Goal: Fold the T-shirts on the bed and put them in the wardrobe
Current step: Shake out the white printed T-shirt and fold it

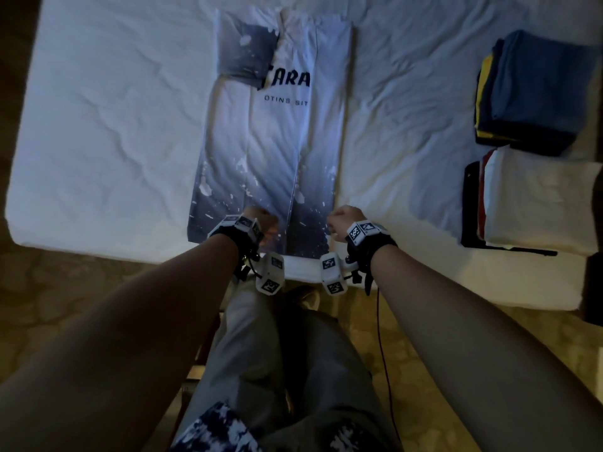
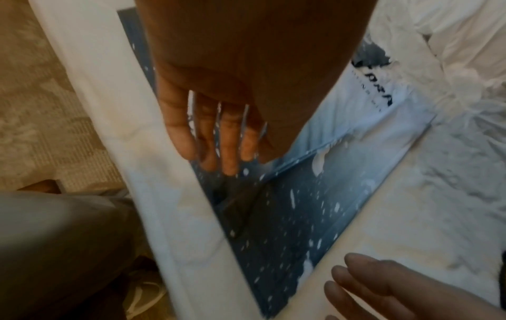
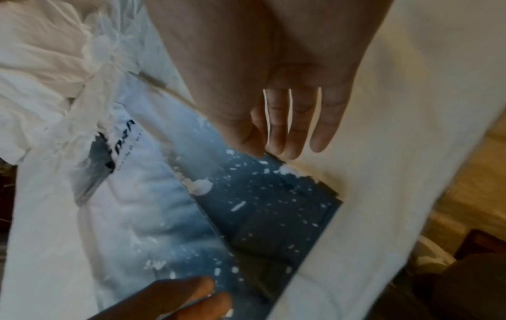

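Note:
A white T-shirt (image 1: pixel 274 141) fading to dark blue at the hem, with black lettering, lies on the bed (image 1: pixel 98 125) with both sides folded in to a long strip. My left hand (image 1: pixel 261 220) hovers over the left part of the near hem (image 2: pixel 287 216), its fingers (image 2: pixel 227 151) fairly straight and pointing down, with a shadow on the cloth beneath them. My right hand (image 1: pixel 342 220) is at the hem's right corner (image 3: pixel 315 184). Its fingers (image 3: pixel 290 134) are straight, their tips at the cloth's edge. Neither hand holds anything.
Two stacks of folded clothes sit at the bed's right side: a blue-topped stack (image 1: pixel 535 89) with yellow and dark layers, and a white-topped stack (image 1: pixel 538 203) nearer me. My legs in grey trousers (image 1: pixel 277 353) stand at the bed's near edge.

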A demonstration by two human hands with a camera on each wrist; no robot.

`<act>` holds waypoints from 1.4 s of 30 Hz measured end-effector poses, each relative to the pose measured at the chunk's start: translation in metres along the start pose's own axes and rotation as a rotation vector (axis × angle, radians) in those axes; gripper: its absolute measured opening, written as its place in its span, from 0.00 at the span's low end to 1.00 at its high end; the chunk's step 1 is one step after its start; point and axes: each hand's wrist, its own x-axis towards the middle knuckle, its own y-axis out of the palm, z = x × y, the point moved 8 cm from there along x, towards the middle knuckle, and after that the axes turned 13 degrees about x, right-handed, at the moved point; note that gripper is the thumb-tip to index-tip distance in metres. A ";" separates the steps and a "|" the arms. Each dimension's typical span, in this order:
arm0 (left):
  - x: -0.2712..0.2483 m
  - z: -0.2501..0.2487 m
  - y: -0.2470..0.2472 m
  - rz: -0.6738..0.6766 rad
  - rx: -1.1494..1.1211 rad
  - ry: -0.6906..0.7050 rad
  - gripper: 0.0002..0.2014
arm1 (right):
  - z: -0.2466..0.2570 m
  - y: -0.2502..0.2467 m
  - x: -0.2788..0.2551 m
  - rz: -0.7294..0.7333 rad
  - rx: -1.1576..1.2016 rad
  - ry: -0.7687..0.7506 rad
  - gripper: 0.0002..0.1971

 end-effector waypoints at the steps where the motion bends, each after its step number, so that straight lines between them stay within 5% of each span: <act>1: -0.004 -0.011 -0.009 0.009 -0.088 0.031 0.20 | 0.013 0.000 0.000 -0.002 0.025 -0.019 0.02; 8: 0.000 -0.075 -0.114 -0.135 -0.160 0.126 0.06 | 0.113 0.010 0.018 -0.042 0.061 -0.085 0.04; 12: 0.025 -0.104 -0.179 -0.213 -0.129 0.119 0.06 | 0.156 0.026 0.069 -0.041 0.058 -0.079 0.15; 16: 0.063 -0.133 -0.238 -0.296 -0.077 0.079 0.06 | 0.221 0.039 0.085 -0.037 0.092 -0.118 0.06; 21: 0.121 -0.172 -0.302 -0.433 0.180 0.036 0.17 | 0.276 0.060 0.138 -0.011 0.064 -0.131 0.08; 29: 0.194 -0.209 -0.338 -0.405 0.125 0.016 0.15 | 0.335 0.088 0.201 0.061 0.026 -0.201 0.10; 36: 0.215 -0.199 -0.343 -0.329 -0.088 0.040 0.01 | 0.354 0.099 0.210 0.077 0.004 -0.208 0.09; 42: 0.188 -0.231 -0.327 -0.207 -0.148 0.163 0.15 | 0.362 0.104 0.203 0.087 0.070 -0.207 0.08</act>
